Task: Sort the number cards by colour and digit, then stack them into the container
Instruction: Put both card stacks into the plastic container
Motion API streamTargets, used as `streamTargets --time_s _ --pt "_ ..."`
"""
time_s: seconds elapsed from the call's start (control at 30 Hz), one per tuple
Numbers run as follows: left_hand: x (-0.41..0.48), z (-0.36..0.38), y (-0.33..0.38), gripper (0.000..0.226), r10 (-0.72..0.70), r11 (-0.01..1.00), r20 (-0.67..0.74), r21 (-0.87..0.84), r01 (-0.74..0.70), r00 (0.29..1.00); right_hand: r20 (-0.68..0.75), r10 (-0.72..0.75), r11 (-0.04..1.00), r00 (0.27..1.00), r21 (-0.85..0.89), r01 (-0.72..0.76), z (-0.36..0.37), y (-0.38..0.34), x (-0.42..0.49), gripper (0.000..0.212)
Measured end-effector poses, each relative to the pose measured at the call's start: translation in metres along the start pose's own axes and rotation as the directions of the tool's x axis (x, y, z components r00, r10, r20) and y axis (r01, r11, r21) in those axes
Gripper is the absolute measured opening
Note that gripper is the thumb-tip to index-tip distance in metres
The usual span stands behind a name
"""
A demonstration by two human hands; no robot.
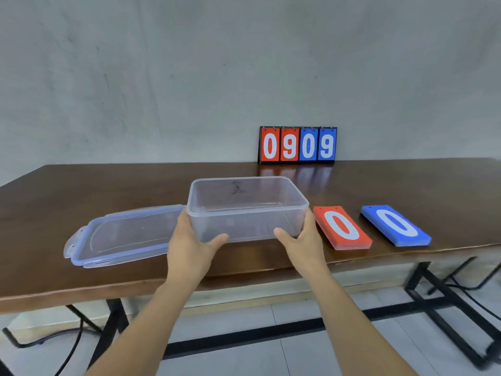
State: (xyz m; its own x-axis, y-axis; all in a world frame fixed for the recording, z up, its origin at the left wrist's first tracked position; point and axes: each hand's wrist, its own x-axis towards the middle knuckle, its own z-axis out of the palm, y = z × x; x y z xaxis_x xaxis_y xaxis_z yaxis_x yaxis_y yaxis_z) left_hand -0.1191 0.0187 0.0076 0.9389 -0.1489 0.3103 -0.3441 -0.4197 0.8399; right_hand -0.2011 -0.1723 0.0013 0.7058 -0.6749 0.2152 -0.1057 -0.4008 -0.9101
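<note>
One clear lid lies flat at the left of the desk, its right edge just beside the container. My left hand grasps the container's left end, thumb on the near wall, fingers wrapped round the side. The container sits open-topped at the middle of the desk. My right hand grasps its right end likewise. Far behind, a scoreboard reads 0909. Right of my hand lies a red card stack showing 0, then a separate blue card stack showing 0.
</note>
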Motion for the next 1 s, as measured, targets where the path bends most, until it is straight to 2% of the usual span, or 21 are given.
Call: streamTargets --time_s 0.23,0.37,0.67,0.87,1.0 --pt "-0.011 0.038 0.007 0.087 -0.077 0.995 0.057 0.06 0.073 0.995 0.032 0.065 0.997 0.997 -0.052 -0.064 -0.023 0.024 0.008 0.09" --pt "-0.011 0.041 0.008 0.09 -0.103 0.992 0.04 0.077 0.1 0.994 0.047 0.056 0.995 0.997 -0.084 -0.052 -0.024 0.027 0.013 0.088" --pt "-0.012 0.049 0.014 0.076 -0.177 0.977 -0.043 0.117 0.181 0.983 0.148 0.049 0.982 0.988 -0.189 -0.021 -0.024 0.028 0.026 0.09" --pt "-0.016 0.051 0.016 0.089 -0.182 0.972 -0.064 0.141 0.19 0.981 0.182 0.041 0.984 0.982 -0.178 -0.008 -0.025 0.027 0.029 0.092" --pt "-0.031 0.052 0.017 0.098 -0.161 0.981 -0.098 0.089 0.17 0.982 0.225 0.029 0.985 0.974 -0.175 0.012 -0.031 0.029 0.019 0.094"
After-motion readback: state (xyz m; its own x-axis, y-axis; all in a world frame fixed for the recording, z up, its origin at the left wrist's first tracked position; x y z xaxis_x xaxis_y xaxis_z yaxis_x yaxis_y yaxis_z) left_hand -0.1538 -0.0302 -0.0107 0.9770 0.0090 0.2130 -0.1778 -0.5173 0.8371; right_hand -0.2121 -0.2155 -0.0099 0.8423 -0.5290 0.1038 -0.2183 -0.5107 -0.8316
